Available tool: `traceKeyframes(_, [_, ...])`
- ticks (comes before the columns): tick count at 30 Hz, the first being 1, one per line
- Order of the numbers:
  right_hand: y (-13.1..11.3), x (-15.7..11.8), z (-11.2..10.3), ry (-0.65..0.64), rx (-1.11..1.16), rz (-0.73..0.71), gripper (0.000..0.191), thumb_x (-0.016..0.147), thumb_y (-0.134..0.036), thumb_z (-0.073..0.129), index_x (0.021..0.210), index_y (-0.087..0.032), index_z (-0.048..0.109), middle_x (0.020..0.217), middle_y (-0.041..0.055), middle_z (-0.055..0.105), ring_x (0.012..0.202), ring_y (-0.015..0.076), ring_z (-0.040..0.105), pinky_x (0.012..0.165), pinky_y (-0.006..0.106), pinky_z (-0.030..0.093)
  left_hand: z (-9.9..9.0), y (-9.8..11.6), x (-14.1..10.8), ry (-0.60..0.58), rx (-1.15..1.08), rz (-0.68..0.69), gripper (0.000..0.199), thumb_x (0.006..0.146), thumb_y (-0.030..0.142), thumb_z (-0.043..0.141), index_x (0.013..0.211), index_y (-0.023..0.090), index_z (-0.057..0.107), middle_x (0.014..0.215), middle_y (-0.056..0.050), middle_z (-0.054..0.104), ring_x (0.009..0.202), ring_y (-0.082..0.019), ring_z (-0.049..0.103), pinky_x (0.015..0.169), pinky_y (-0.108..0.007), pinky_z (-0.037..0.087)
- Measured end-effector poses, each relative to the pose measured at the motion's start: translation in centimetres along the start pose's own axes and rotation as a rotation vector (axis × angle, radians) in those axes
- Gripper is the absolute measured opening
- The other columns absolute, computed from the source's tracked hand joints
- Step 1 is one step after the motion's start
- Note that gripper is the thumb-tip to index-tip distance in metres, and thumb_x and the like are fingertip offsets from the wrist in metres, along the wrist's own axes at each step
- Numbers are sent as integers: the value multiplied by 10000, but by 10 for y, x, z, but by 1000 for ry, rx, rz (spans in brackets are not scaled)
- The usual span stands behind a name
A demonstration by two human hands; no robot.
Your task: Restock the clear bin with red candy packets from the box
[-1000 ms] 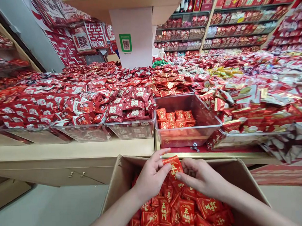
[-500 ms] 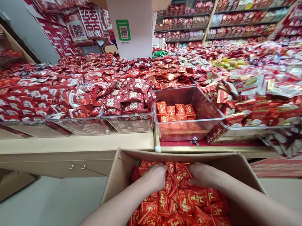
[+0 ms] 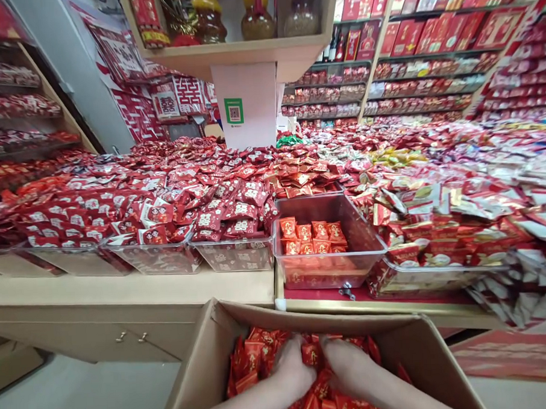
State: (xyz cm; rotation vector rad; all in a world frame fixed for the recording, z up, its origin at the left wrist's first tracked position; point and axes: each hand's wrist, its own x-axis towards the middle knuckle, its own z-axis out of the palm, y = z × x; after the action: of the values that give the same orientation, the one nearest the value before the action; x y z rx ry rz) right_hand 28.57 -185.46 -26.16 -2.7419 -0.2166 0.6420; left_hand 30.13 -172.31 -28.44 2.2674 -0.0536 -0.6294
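A cardboard box (image 3: pixel 314 316) full of red packets with gold print (image 3: pixel 255 356) lies below the counter edge. Inside it, my left hand (image 3: pixel 294 366) curls against a red packet (image 3: pixel 311 355) between the two hands. My right hand (image 3: pixel 345 361) is on the other side of that packet, its fingers bent down among the packets. Both hands are closed round packets, though the fingertips are partly hidden and blurred. Beyond the box, a clear plastic bin (image 3: pixel 356 249) on the counter holds small rows of similar red packets (image 3: pixel 319 229) at its left.
More clear bins heaped with red packets line the counter (image 3: pixel 123 289) to the left and right. A white post with a QR code (image 3: pixel 251 130) rises behind them under a wooden shelf (image 3: pixel 239 49). Stocked shelves stand at the back, and a small metal clip (image 3: pixel 348 291) lies before the bin.
The view has tilted up, so the counter and box appear lower. My hands have come closer together, with a packet now between them.
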Motion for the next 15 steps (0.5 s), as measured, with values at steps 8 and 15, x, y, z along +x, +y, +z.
traceKeyframes(8, [-8, -33, -54, 54, 478, -241, 17, 683, -196, 490, 674, -182, 490, 643, -7, 549, 591, 118, 481, 508, 220, 367, -53, 21, -26, -260, -245, 104, 253, 623, 192, 559, 855, 206, 459, 731, 16, 557, 632, -144, 528, 558, -253, 397])
traceKeyframes(15, [-25, -39, -73, 123, 811, -281, 166, 773, -336, 443, 740, -173, 442, 602, -16, 510, 547, 94, 461, 490, 194, 360, -54, 14, -31, -360, -1017, 302, 423, 546, 255, 723, 843, 147, 441, 732, -5, 567, 628, -98, 496, 595, -231, 375])
